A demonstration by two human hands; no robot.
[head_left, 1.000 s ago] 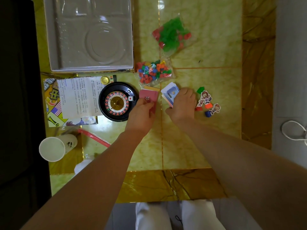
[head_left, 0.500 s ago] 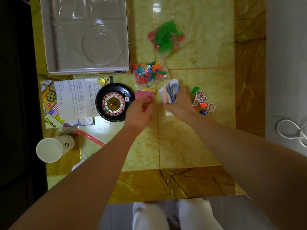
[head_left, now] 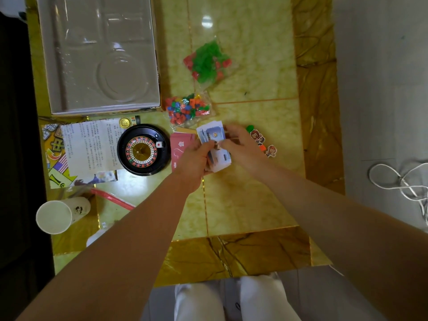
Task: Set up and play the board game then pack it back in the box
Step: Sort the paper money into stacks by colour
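Both my hands hold a stack of play-money notes (head_left: 214, 144) above the table's middle. My left hand (head_left: 194, 161) grips the stack from the left and below, and my right hand (head_left: 240, 147) pinches it from the right. A red card deck (head_left: 180, 147) lies on the table just left of my left hand. The black roulette wheel (head_left: 142, 150) with a small die on its rim sits further left. The open game box (head_left: 99, 54) with its clear plastic insert stands at the back left.
Two bags of plastic pieces lie behind my hands, one green and red (head_left: 208, 61), one mixed colours (head_left: 187, 108). Character pawns (head_left: 260, 141) stand right of my right hand. An instruction sheet (head_left: 90, 147) covers the folded board. A paper cup (head_left: 60, 216) lies front left.
My left hand left the red deck and moved right to join my right hand on the money stack, which has been lifted off the table.
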